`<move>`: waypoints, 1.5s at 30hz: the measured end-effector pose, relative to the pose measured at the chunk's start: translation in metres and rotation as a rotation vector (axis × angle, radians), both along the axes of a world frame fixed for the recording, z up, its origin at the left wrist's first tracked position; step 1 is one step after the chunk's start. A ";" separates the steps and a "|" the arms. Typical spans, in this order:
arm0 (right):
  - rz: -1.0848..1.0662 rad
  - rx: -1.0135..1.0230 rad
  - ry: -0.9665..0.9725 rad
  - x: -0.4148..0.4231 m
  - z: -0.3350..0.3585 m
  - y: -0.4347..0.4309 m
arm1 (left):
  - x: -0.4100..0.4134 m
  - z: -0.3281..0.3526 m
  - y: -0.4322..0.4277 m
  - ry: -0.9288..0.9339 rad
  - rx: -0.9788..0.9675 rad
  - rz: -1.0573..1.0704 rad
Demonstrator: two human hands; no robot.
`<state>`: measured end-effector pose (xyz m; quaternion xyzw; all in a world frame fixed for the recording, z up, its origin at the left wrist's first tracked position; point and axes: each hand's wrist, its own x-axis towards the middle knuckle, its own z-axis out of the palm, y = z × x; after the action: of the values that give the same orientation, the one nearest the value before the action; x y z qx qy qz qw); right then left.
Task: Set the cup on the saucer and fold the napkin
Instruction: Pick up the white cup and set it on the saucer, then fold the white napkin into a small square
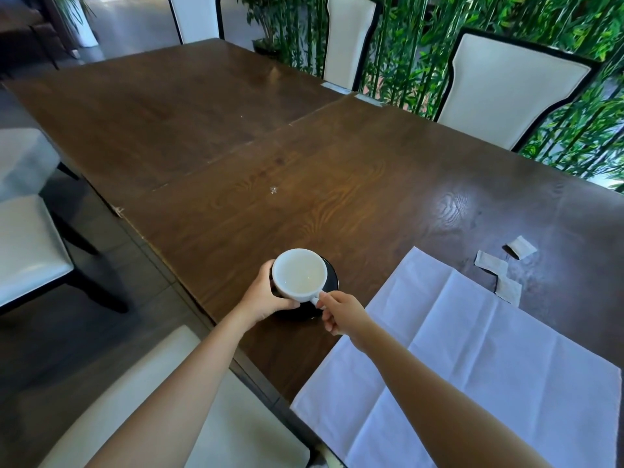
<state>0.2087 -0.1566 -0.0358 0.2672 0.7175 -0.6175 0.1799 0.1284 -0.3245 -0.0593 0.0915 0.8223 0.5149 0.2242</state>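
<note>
A long dark wooden table (236,170) fills most of the view, its grain catching the light near the far right. Cream chairs with black frames stand along it: three on the far side, the nearest of them (506,92) at the upper right, more at the left, and one (189,400) close under the person's arms. Behind the far chairs runs a wall of green bamboo plants (422,38).

On the near right part of the table lies the white napkin (472,359), spread open and flat (its old fold creases show as a grid), with one corner hanging over the near table edge. Just beyond its far edge lie three small white paper packets (491,261), close to one another.

To the left of the napkin sits the black saucer (332,276), mostly hidden by the white cup (299,273), which is over it; whether the cup touches the saucer cannot be told. The cup looks empty. The left hand (266,298) wraps around the cup's left side, and the right hand (341,314) pinches its handle, so both hands are closed on the cup.
</note>
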 end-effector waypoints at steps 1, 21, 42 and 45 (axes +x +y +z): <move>-0.005 0.001 -0.002 0.000 0.000 0.000 | 0.000 0.000 0.000 0.000 -0.004 -0.001; -0.063 0.089 0.034 0.018 0.010 0.036 | 0.006 0.042 -0.017 0.071 0.013 0.054; 0.274 0.986 -0.214 0.211 -0.007 0.134 | 0.182 -0.001 0.134 0.418 -0.704 -0.804; 0.260 1.034 -0.226 0.250 -0.020 0.138 | 0.202 -0.022 0.135 0.429 -0.810 -0.829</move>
<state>0.4584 -0.0185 -0.0553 0.2946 0.9311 -0.1240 0.1758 0.3304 -0.1896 -0.0814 0.4127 0.8753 0.0018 0.2522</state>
